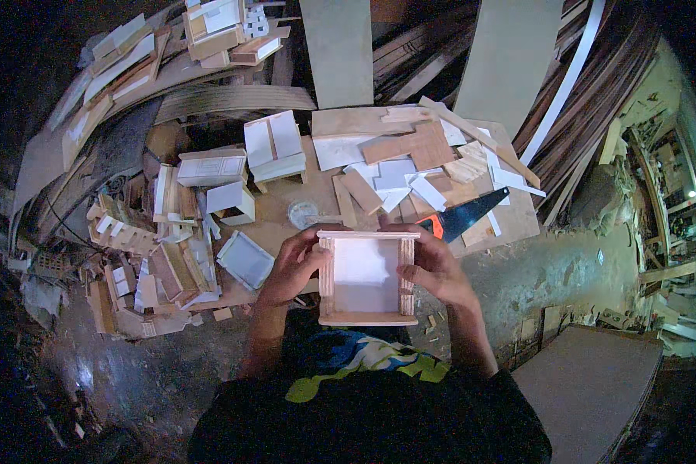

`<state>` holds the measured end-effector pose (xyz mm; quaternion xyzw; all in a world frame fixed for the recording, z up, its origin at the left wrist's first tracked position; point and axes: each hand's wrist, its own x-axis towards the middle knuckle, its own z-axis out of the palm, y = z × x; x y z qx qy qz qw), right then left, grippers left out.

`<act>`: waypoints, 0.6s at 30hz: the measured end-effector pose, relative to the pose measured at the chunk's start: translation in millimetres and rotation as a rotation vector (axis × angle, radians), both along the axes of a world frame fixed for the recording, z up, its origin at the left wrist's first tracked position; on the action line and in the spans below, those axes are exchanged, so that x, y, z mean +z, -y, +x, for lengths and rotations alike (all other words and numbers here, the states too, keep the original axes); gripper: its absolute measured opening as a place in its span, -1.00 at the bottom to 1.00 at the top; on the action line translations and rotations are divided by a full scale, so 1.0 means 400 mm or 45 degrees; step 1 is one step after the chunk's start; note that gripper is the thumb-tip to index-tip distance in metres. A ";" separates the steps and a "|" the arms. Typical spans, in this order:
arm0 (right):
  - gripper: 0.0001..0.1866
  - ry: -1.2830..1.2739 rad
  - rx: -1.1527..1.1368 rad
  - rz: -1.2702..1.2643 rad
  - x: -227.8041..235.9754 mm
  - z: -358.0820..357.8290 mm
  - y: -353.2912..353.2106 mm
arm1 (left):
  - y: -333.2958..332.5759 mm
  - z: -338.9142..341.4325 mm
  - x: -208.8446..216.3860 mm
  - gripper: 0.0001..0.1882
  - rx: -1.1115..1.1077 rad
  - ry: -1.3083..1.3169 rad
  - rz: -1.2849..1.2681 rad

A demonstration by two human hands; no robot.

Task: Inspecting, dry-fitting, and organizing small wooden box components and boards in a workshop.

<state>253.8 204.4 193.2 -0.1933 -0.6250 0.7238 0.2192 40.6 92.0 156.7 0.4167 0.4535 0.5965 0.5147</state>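
Between both hands I hold a small wooden box (365, 264), its white-lined inside facing me and its edges of pale layered wood. My left hand (292, 267) grips the left side wall, thumb on the front edge. Around the right wall closes my right hand (434, 269), its thumb lying on the edge; the fingers of both hands are partly hidden behind the box. Just beyond my right hand lies a handsaw (471, 215) with a dark blade and an orange handle part. A small clear round dish (303, 214) stands past my left hand.
The worktable (278, 213) carries several cut boards (410, 147) at the far right. White-and-wood boxes (274, 147) and a pile of small wooden pieces (181, 267) crowd its left. Long strips (595, 100) lean behind. A flat panel (595, 387) lies at lower right.
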 end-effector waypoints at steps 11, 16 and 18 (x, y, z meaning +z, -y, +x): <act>-0.49 0.069 0.021 -0.035 -0.014 0.003 -0.002 | 0.019 0.000 -0.016 -0.68 0.073 -0.022 -0.140; -0.50 0.053 0.052 -0.070 -0.015 -0.002 -0.004 | 0.029 0.010 -0.036 -0.67 0.154 -0.090 -0.130; -0.50 0.075 0.075 -0.066 -0.015 0.000 -0.008 | 0.027 0.014 -0.062 -0.69 0.235 0.034 -0.022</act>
